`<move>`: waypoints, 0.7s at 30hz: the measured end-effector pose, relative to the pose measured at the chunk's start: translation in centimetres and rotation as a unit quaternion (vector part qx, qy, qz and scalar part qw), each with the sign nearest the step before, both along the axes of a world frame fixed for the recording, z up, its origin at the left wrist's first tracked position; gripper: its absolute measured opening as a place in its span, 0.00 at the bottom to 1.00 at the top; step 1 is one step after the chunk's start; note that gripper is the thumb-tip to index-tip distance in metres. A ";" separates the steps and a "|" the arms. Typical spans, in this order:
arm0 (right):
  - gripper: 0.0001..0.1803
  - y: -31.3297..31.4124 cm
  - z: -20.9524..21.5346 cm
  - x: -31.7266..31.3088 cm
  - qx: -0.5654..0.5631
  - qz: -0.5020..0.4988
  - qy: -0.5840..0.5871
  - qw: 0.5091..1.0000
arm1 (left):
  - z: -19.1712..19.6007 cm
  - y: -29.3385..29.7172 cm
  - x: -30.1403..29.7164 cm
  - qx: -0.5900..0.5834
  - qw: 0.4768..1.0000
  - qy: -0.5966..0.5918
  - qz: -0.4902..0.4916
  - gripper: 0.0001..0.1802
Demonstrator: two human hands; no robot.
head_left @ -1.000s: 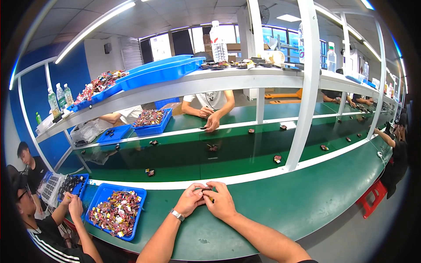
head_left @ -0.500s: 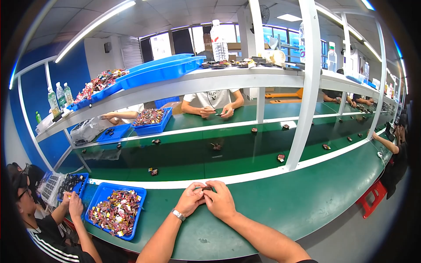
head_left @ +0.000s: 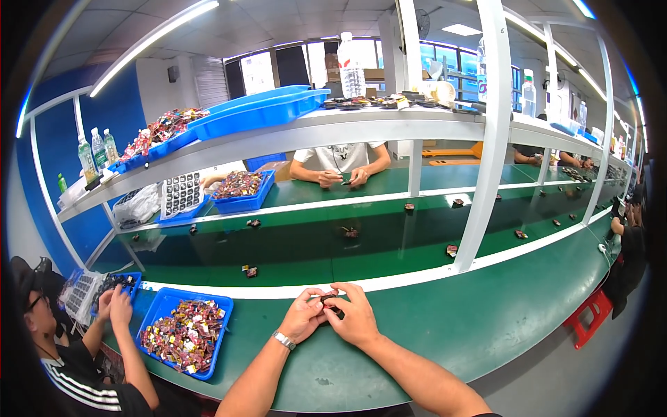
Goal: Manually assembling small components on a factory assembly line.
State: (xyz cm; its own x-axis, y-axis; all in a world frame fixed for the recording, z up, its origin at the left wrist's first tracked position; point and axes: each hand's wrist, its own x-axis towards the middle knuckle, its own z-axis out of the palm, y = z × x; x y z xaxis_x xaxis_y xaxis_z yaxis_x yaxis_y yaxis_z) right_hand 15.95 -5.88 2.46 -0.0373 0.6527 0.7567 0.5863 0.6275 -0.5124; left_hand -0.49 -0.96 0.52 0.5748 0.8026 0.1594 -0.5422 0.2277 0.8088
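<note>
My left hand (head_left: 301,318) and my right hand (head_left: 354,321) meet over the green bench, both closed around a small dark part with some red on it (head_left: 329,300). Fingertips cover most of this part, so its exact kind does not show. The left thumb and fingers pinch it from one side, the right fingers from the other. Left of my forearms stands a blue tray (head_left: 226,326) heaped with small reddish electronic pieces with yellow and white bits (head_left: 184,337).
A green conveyor belt (head_left: 299,254) carries scattered small parts (head_left: 250,271) beyond a white rail (head_left: 389,281). White posts (head_left: 479,174) hold up a shelf (head_left: 417,128) with blue trays and bottles. Co-workers sit at left (head_left: 76,375), opposite and far right. A red stool (head_left: 590,317) stands at right.
My right fingers have shifted on the part, showing more of it. Parts on the belt have moved slightly right. Across the belt, a tray of dark squares now stands tilted up at left.
</note>
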 end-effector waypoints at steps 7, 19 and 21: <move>0.12 -0.3 0.5 -0.1 0.014 0.007 -0.003 1.000 | -0.5 -0.1 0.1 0.002 1.000 0.015 -0.013 0.14; 0.13 -0.2 0.8 0.1 0.044 -0.002 -0.026 0.999 | 0.0 -0.1 0.1 0.003 1.000 -0.021 -0.001 0.14; 0.12 -0.2 0.8 0.1 0.045 -0.003 -0.025 0.999 | 0.2 -0.2 0.2 -0.003 1.000 -0.022 -0.006 0.14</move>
State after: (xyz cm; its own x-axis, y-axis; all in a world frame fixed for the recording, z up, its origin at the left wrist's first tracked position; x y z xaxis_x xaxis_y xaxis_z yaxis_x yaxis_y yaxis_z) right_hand 16.01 -6.04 3.23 -0.0724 0.5823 0.8098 0.6129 0.6665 -0.4244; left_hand -0.27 -1.18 0.71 0.5766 0.7970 0.1799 -0.5740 0.2385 0.7833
